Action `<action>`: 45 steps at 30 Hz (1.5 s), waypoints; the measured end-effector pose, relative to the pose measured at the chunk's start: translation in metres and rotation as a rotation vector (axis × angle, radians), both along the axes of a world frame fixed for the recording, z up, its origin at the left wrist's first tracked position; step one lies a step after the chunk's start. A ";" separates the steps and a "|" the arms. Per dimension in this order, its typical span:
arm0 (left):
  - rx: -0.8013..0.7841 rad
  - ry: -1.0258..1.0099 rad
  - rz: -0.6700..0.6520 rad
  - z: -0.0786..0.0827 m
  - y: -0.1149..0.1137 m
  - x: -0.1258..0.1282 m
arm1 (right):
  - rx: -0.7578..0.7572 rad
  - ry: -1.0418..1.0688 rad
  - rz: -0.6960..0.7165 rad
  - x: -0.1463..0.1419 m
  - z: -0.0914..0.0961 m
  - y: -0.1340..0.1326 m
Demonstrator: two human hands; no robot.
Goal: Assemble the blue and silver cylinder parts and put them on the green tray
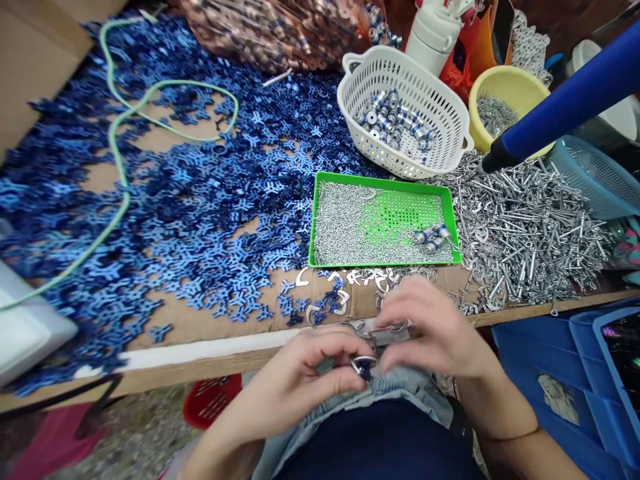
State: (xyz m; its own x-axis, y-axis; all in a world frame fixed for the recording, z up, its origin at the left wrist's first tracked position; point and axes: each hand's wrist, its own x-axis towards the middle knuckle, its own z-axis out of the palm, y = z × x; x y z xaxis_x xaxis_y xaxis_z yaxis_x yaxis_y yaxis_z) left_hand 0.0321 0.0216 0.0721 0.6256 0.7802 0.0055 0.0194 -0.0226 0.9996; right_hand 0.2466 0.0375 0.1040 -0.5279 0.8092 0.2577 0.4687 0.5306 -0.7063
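Mostly, cardboard-topped bench [210, 327] under blue three-armed stampings [200, 227]; left hand [305, 380] fingers clamped on metal piece [363, 367]; right hand [425, 327] fingers apparently together.

Glossy blue metal pieces [200, 220] lie across rough brown cardboard [165, 327] on a wooden counter [150, 378], beside a matt white plastic basket [370, 60], a smooth green plastic tray [385, 177] and shiny bare metal pins [525, 233], above faded blue denim [420, 387].

Workshop, heaps of blue metal parts [200, 220]
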 end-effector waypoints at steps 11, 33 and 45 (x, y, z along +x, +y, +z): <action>-0.049 -0.049 0.356 -0.009 -0.004 0.008 | -0.109 -0.380 -1.016 0.065 -0.036 0.035; -0.346 -0.549 0.509 -0.010 0.000 0.027 | -0.133 0.294 -0.203 -0.008 -0.012 -0.047; 0.214 -0.167 0.251 0.009 0.011 -0.002 | -1.092 0.784 -0.310 -0.014 -0.020 -0.042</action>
